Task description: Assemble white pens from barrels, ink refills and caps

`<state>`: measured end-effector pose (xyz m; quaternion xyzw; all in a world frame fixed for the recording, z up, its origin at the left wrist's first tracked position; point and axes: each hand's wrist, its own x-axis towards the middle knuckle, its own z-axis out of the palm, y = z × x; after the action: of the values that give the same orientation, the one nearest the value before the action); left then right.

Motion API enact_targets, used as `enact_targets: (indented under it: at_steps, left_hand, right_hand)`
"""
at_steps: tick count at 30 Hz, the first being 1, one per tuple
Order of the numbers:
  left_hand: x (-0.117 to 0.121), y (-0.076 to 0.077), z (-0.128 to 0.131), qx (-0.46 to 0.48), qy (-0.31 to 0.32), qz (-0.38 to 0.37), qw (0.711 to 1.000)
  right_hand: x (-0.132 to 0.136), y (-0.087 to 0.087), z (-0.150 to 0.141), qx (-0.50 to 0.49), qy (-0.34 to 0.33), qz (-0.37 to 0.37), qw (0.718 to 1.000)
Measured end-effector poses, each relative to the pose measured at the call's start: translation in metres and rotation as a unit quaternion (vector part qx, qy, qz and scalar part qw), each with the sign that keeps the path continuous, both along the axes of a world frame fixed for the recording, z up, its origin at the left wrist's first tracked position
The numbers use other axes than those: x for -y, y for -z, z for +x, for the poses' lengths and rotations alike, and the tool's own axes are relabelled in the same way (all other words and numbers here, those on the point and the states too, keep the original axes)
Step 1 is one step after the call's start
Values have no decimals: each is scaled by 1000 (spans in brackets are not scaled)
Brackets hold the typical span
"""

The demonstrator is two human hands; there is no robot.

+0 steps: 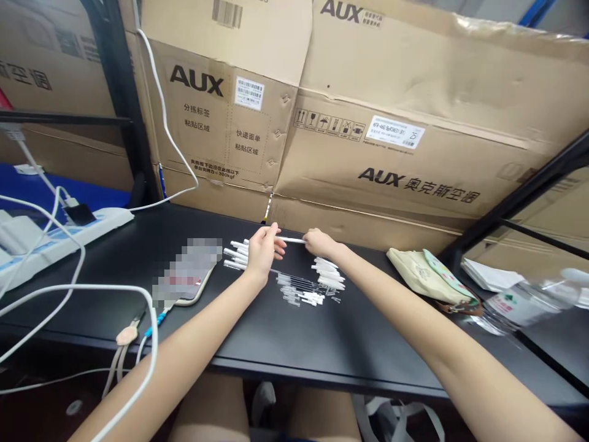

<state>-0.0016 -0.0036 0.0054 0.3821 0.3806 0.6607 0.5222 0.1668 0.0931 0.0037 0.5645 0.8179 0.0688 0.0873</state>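
Both my hands reach out over a black table (285, 331). My left hand (263, 247) and my right hand (319, 243) are each closed on one end of a thin white pen (291, 240), held level between them above the table. Under the left hand lies a pile of white pen barrels (235, 253). Below the right hand lie more white pen parts (329, 274), and between the two piles several thin refills and small clear pieces (297, 290).
AUX cardboard boxes (368, 123) wall the table's back. A phone (191, 276) with a cable lies at left, beyond it a white power strip (64, 236) with white cables. At right sit a beige pouch (421, 276) and a plastic bottle (529, 301).
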Motion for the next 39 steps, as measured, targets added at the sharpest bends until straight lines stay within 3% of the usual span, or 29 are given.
enact_targets:
  at_steps: [9, 16, 21, 23, 26, 29, 32, 35, 37, 39]
  left_hand:
    - [-4, 3, 1, -22, -5, 2, 1000]
    - [-6, 1, 3, -20, -11, -12, 1000]
    - [-5, 1, 4, -27, -11, -17, 999]
    - [-5, 0, 5, -36, -9, -21, 999]
    - [-5, 1, 7, -66, -5, -28, 997]
    - [-3, 0, 10, -148, 1, -8, 989]
    - [3, -5, 10, -303, 97, 57, 946]
    - [8, -12, 7, -471, 281, 117, 828]
    - [10, -17, 3, -539, 324, 142, 765]
    - [9, -19, 0, -578, 325, 158, 732]
  right_hand:
    - [-1, 2, 2, 6, 3, 2, 1000]
    - [4, 0, 17, -89, -49, 32, 994]
    - [19, 0, 45, -175, -94, 77, 977]
    - [30, 4, 59, -223, -111, 104, 963]
    - [48, 14, 77, -372, -154, 172, 899]
    - [68, 23, 85, -461, -160, 192, 851]
    - [88, 25, 84, -509, -159, 174, 828]
    - [105, 23, 79, -509, -188, 114, 832]
    - [113, 22, 76, -498, -222, 58, 836]
    - [119, 22, 72, -486, -254, 18, 836]
